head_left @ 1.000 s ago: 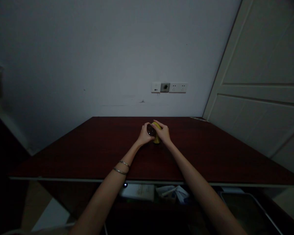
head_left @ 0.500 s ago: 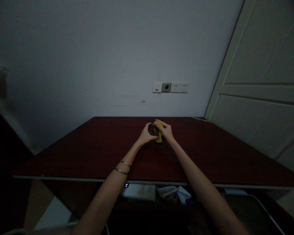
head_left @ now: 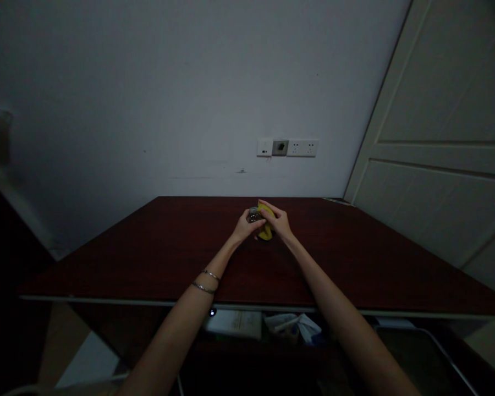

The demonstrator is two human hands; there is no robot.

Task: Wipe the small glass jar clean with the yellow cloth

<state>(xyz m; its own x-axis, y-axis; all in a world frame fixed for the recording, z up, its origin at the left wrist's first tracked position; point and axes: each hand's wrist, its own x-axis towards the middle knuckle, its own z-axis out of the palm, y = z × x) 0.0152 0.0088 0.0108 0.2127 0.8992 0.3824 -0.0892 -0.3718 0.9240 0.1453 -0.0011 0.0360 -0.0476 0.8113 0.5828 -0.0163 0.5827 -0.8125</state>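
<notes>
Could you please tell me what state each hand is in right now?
Left hand: closed around a shiny transparent container.
Right hand: closed on a yellow cloth beside it.

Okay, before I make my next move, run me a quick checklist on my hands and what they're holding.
1. Left hand gripping the glassy object: ok, fingers curled around it.
2. Right hand holding the yellow cloth: ok.
3. Cloth up against the object: ok, they appear to meet.
4. Hands away from the near edge of the table: ok.
5. Object lifted off the table: cannot tell.
6. Bright light: not ok, the picture is dim.
</notes>
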